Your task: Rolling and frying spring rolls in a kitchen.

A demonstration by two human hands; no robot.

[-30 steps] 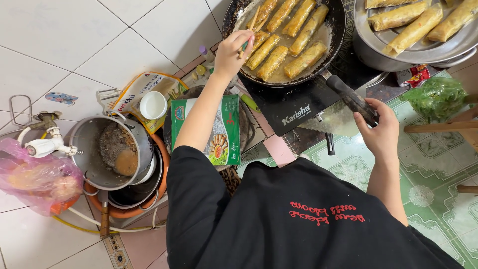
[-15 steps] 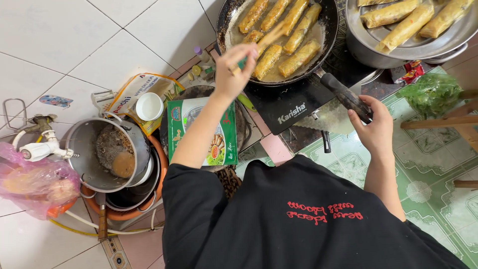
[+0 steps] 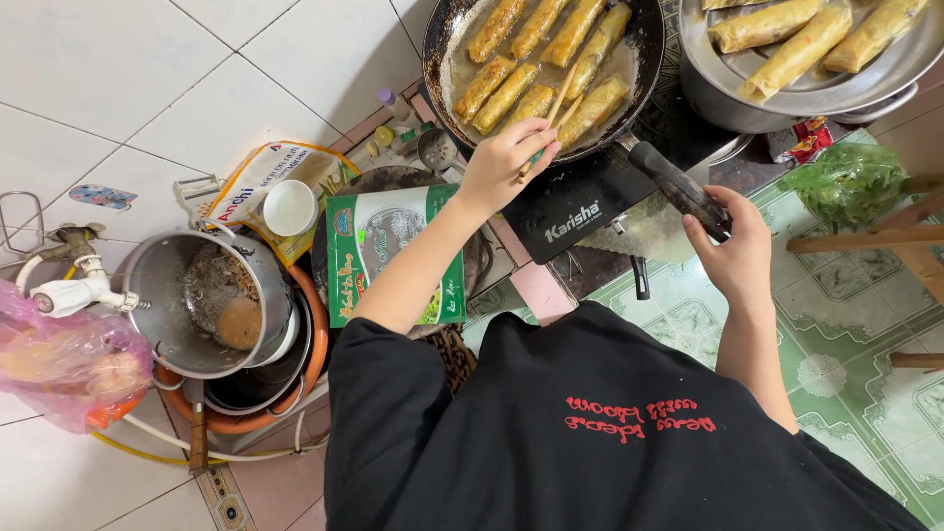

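Black-shirted torso (image 3: 590,433) fills the lower middle of the view, hiding the floor under it; red lettering on the cloth reads upside down from here. Floor is white tile (image 3: 128,88) at left, green patterned tile (image 3: 846,324) at right. Dark frying pan (image 3: 462,59) sits on a black single-burner cooktop (image 3: 580,211), its far rim cut off by the top edge; about eight golden fried rolls (image 3: 506,96) lie in shallow oil. Right of it, a metal tray (image 3: 816,88) on a pot holds more rolls, cut off at the top right corner. At left, a steel pot (image 3: 162,295) with brownish residue sits nested in an orange basin (image 3: 310,359); what lies beneath it is mostly hidden. Pink plastic bag (image 3: 64,364) at the left edge, contents unclear. Green packet (image 3: 379,251) lies under the left forearm, partly covered. Bag of leafy greens (image 3: 846,182) at right, beside wooden legs. White cup (image 3: 290,206) rests on a printed packet. Right hand (image 3: 737,251) is closed round the pan's black handle (image 3: 678,187), fingers wrapped, the end of the handle hidden in the palm. Left hand (image 3: 506,162) is pinched shut on wooden chopsticks (image 3: 556,113), whose tips reach over the pan's near rim to touch or nearly touch a roll; contact is hard to make out.
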